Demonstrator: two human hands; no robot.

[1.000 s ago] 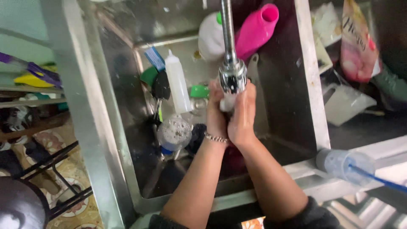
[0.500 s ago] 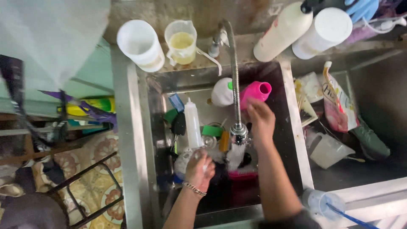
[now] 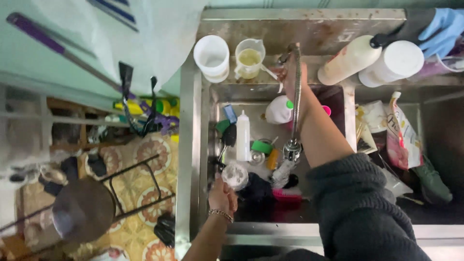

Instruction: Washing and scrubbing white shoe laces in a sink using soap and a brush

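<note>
My right hand [image 3: 291, 73] reaches to the back of the steel sink [image 3: 191, 145] and grips the handle at the base of the tall curved tap [image 3: 297, 104]. Its dark sleeve crosses the basin. Water runs from the tap head [image 3: 292, 149] onto the clutter below. My left hand [image 3: 221, 195], with a bracelet at the wrist, hangs over the front left of the basin. Its loosely curled fingers hold nothing and sit just below a clear round container [image 3: 235, 175].
The basin holds a white squeeze bottle [image 3: 243, 135], a round white bottle [image 3: 279, 110], a green lid [image 3: 262, 146] and a pink brush [image 3: 286, 195]. A white cup [image 3: 211, 57] and measuring jug [image 3: 250, 58] stand on the back ledge. Bottles [image 3: 348, 60], a blue glove [image 3: 447, 24] and a pouch [image 3: 398, 137] lie right; a stool [image 3: 82, 208] stands left.
My hands have parted from under the tap head. The right hand has gone up to the tap's base; the left has dropped to the front left. The view has pulled back.
</note>
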